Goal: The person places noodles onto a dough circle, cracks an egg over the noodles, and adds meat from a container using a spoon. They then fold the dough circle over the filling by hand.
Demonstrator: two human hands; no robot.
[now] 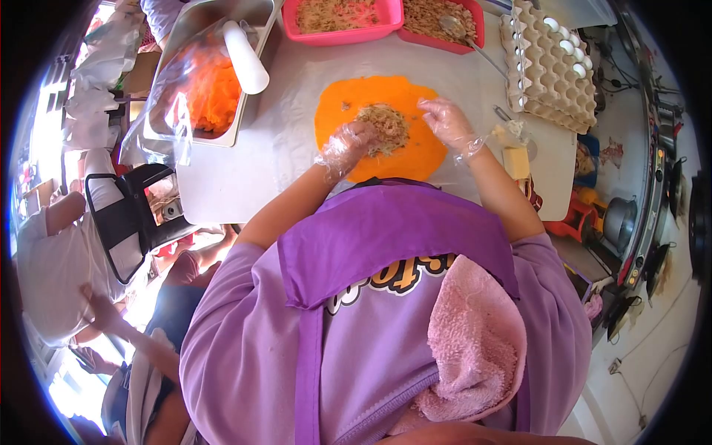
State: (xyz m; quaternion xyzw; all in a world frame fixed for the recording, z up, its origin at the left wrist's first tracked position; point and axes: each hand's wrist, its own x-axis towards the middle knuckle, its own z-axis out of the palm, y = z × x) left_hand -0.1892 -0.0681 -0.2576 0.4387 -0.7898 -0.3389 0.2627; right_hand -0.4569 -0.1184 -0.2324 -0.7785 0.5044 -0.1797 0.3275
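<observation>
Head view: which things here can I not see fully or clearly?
All in the head view:
- Orange dough: near edge hidden by the left hand and purple apron.
- Left hand's grip: fingers blurred by the glove, sunk in the filling.
- Pink tub: cut off by the top edge.
- Metal tray: contents veiled by plastic film.
- Egg carton: far end cut off.

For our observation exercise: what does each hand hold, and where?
Nothing held: left hand touches the shredded filling's edge; right hand hovers over the orange dough.

Near edge of orange dough sheet (348, 96) behind purple apron (386, 237); pink tray (341, 37) partly beyond top edge.
</observation>
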